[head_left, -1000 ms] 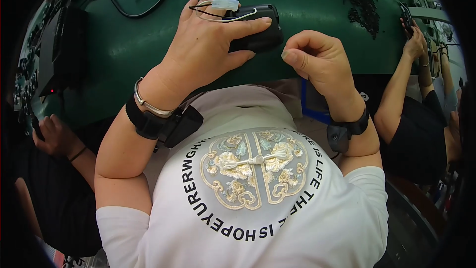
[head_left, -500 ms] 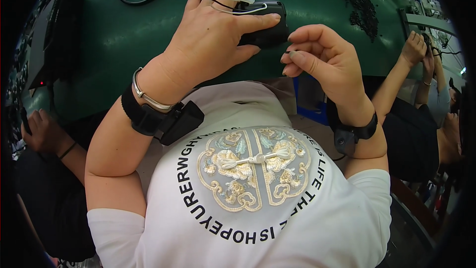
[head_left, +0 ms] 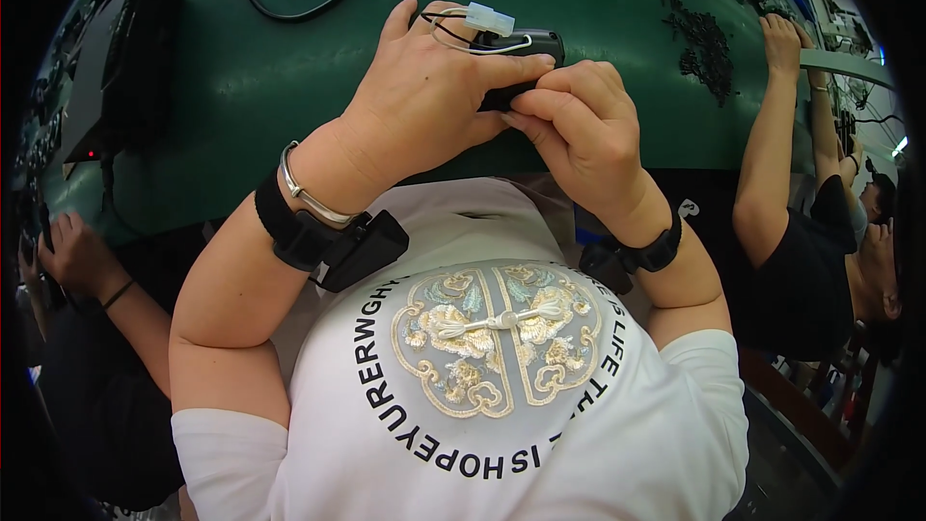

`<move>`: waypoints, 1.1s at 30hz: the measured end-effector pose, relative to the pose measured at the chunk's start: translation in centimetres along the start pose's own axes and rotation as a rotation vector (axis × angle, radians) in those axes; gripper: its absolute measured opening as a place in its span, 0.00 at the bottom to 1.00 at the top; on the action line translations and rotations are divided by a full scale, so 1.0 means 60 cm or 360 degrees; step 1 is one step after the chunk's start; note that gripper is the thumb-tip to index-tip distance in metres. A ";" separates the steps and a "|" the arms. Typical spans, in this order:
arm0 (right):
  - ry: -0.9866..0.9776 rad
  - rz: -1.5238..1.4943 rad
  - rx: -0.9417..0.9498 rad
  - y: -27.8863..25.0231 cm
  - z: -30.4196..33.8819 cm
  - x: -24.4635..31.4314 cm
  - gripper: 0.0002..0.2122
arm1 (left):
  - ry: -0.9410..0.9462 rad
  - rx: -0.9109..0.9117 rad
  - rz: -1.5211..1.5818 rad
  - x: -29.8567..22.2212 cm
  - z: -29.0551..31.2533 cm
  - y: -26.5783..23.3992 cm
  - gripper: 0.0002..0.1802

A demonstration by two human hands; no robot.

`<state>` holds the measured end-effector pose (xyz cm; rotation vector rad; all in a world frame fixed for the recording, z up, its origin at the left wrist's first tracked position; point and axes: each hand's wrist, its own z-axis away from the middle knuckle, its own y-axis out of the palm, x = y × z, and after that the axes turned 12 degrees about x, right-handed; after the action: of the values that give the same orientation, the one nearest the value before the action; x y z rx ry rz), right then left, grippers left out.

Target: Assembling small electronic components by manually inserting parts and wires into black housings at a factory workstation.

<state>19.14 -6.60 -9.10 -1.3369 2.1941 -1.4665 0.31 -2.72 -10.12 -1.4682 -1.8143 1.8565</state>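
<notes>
My left hand (head_left: 415, 101) is closed round a black plastic casing (head_left: 548, 42), its index finger lying along the top. A white plug connector (head_left: 490, 19) with thin black and white wires rests over that hand's fingers and the casing. At the casing's near right side, my right hand (head_left: 590, 125) is in a pinch, fingertips against it and close to my left thumb. Whatever sits in this pinch is hidden now; half a second earlier a small black piece showed there.
A heap of small black parts (head_left: 702, 43) lies on the green table (head_left: 270, 87) at the far right. At the left stand a black box (head_left: 121, 72) with a red light and a black cable (head_left: 289, 14). Co-workers' arms (head_left: 772, 125) show on both sides.
My right hand has moved left and up to the casing, its pinch now against it. The casing and left hand have shifted slightly right and nearer. The right co-worker's arm has reached farther forward.
</notes>
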 end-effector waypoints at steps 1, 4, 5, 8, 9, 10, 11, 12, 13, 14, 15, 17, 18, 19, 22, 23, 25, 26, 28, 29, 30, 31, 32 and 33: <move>0.0002 -0.0020 0.0027 0.001 -0.001 0.000 0.09 | 0.0000 -0.0009 -0.0009 0.001 0.002 -0.001 0.25; -0.0006 -0.0035 0.0056 -0.005 -0.010 0.001 0.09 | -0.0010 0.0043 -0.0033 -0.004 0.002 -0.015 0.26; 0.0001 -0.0002 0.0072 -0.009 -0.014 0.003 0.08 | -0.0001 0.0034 -0.0048 -0.006 0.002 -0.019 0.26; -0.0023 0.0079 0.0065 -0.025 -0.039 0.008 0.08 | -0.0080 0.0065 -0.0072 -0.012 -0.005 -0.042 0.27; 0.0029 0.0051 0.0110 -0.033 -0.046 0.013 0.08 | -0.0066 0.0051 -0.0104 -0.016 -0.007 -0.050 0.27; 0.0079 0.0025 0.0152 -0.041 -0.053 0.019 0.09 | -0.0089 0.0078 -0.0058 -0.022 -0.008 -0.056 0.27; 0.0127 0.0000 0.0191 -0.050 -0.060 0.024 0.09 | -0.0109 0.0104 -0.0016 -0.029 -0.008 -0.062 0.28; 0.0101 0.0023 0.0154 -0.058 -0.066 0.029 0.09 | -0.0127 0.0126 0.0023 -0.034 -0.009 -0.071 0.28; 0.0087 0.0035 0.0165 -0.065 -0.068 0.031 0.09 | -0.0105 0.0105 -0.0022 -0.038 -0.010 -0.080 0.28; 0.0067 0.0044 0.0182 -0.071 -0.065 0.033 0.09 | -0.0112 0.0098 -0.0019 -0.044 -0.008 -0.085 0.29; 0.0058 0.0055 0.0201 -0.075 -0.063 0.033 0.09 | -0.0114 0.0098 -0.0011 -0.047 -0.009 -0.087 0.29; 0.0002 0.0162 0.0107 -0.075 -0.055 0.038 0.09 | -0.0096 0.0083 -0.0035 -0.054 -0.012 -0.098 0.29; -0.0028 0.0248 0.0043 -0.076 -0.051 0.041 0.09 | -0.0101 0.0103 -0.0024 -0.058 -0.013 -0.103 0.30; -0.0059 0.0325 -0.0016 -0.079 -0.050 0.045 0.09 | -0.0116 0.0125 -0.0010 -0.063 -0.013 -0.107 0.30; -0.0059 0.0481 0.0024 -0.108 -0.055 0.059 0.09 | -0.0120 0.0150 -0.0033 -0.074 -0.017 -0.119 0.30; -0.0045 0.0555 0.0058 -0.116 -0.055 0.062 0.09 | -0.0122 0.0160 -0.0044 -0.077 -0.019 -0.123 0.30; -0.0034 0.0595 0.0065 -0.121 -0.045 0.064 0.10 | -0.0095 0.0180 -0.0070 -0.081 -0.026 -0.125 0.30; -0.0029 0.0618 0.0096 -0.122 -0.041 0.065 0.11 | -0.0099 0.0195 -0.0091 -0.082 -0.029 -0.127 0.30; -0.0012 0.0657 0.0109 -0.132 -0.036 0.064 0.12 | -0.0108 0.0224 -0.0131 -0.085 -0.032 -0.130 0.30; -0.0032 0.0541 0.0092 -0.143 -0.041 0.059 0.12 | -0.0087 0.0227 -0.0148 -0.088 -0.035 -0.133 0.30; -0.0052 0.0425 0.0076 -0.154 -0.046 0.053 0.13 | -0.0073 0.0229 -0.0099 -0.090 -0.037 -0.136 0.31; -0.0073 0.0308 0.0060 -0.163 -0.049 0.046 0.13 | -0.0061 0.0234 -0.0049 -0.093 -0.041 -0.139 0.31; -0.0076 0.0310 0.0046 -0.174 -0.049 0.038 0.13 | -0.0065 0.0234 0.0003 -0.095 -0.041 -0.142 0.31; 0.0059 0.0232 -0.0091 -0.188 -0.042 0.025 0.13 | -0.0064 0.0236 -0.0011 -0.096 -0.043 -0.144 0.31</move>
<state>23.28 -7.35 1.76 -1.1472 2.3190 -1.3967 0.74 -2.81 0.59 -1.3816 -1.6553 1.9839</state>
